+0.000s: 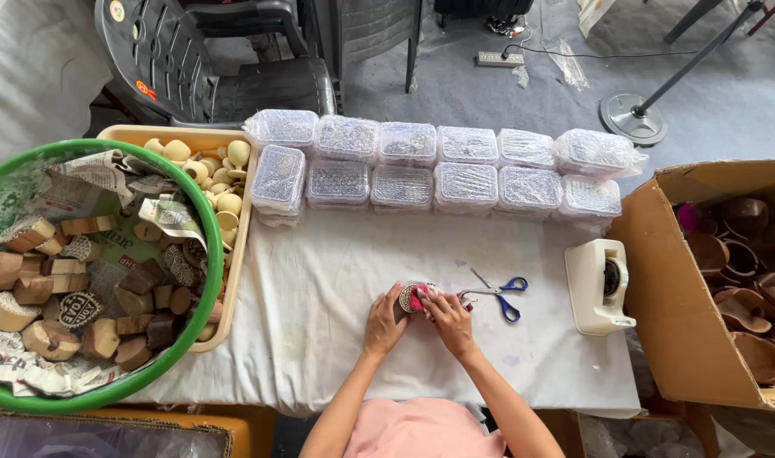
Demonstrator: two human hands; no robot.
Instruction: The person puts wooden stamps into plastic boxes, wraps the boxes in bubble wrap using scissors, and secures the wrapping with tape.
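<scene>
Both hands wrap a small carved block at the table's middle.

A green tub [203, 254] holds wooden blocks on newspaper; a cardboard box [650, 280] holds brown bowls. The left hand [386, 322] and right hand [447, 321] lie palm-down, fingers closed around a round wooden block [407, 298] and pink cloth [419, 296], just left of the scissors [499, 293].

Both hands meet on the white-clothed surface [320, 280]: the left hand [386, 321] and right hand [448, 322] press on a small round carved block [407, 298] with pink wrapping [419, 296]. Just right of them lie blue-handled scissors [499, 293], farther right a white tape dispenser [599, 285]. Beyond the hands sit rows of wrapped packs [404, 165]; far left, a green tub [203, 254] of wooden blocks.
</scene>
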